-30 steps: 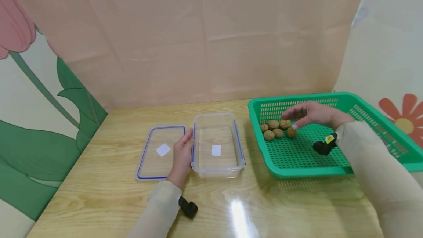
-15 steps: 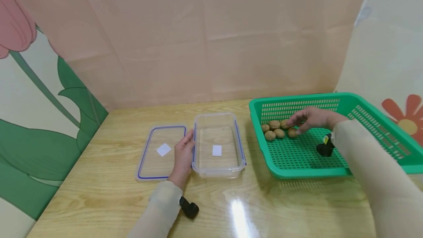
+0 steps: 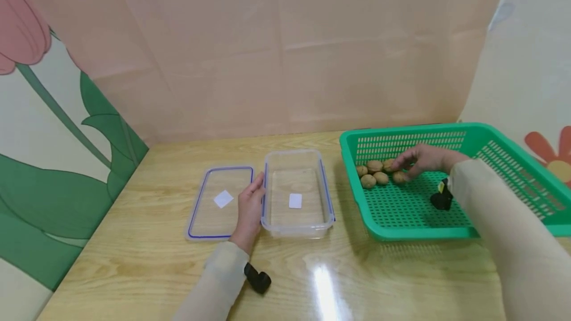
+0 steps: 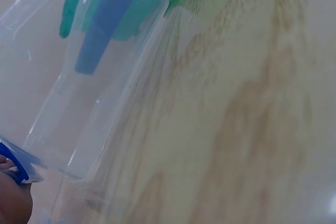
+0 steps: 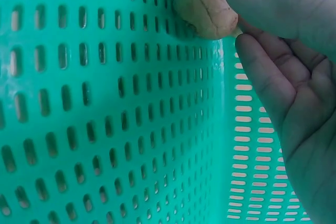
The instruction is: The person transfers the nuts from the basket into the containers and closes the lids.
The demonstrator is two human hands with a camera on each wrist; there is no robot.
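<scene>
A clear plastic food box [image 3: 295,187] with blue edging stands uncovered on the table. My left hand [image 3: 249,209] lies along its left side, fingers fairly straight against the wall; in the left wrist view its fingers [image 4: 13,198] show beside a blue clip. To the right is a green plastic basket [image 3: 424,232] with several walnuts [image 3: 373,166] gathered at its left end. Inside it, my right hand [image 3: 426,158] is bent over the rightmost walnut [image 3: 400,177]. The right wrist view has thumb and fingertips pinching the edge of that walnut [image 5: 207,6].
The box's clear lid [image 3: 209,222], with a blue seal, lies flat left of the box, partly behind my left hand. White square labels mark lid and box. A pink sheet [image 3: 214,53] hangs behind the wooden table [image 3: 147,241].
My right hand has come down to the rightmost walnut, its thumb and fingers closing in around it. My left hand stays against the box. The head view has shifted slightly.
</scene>
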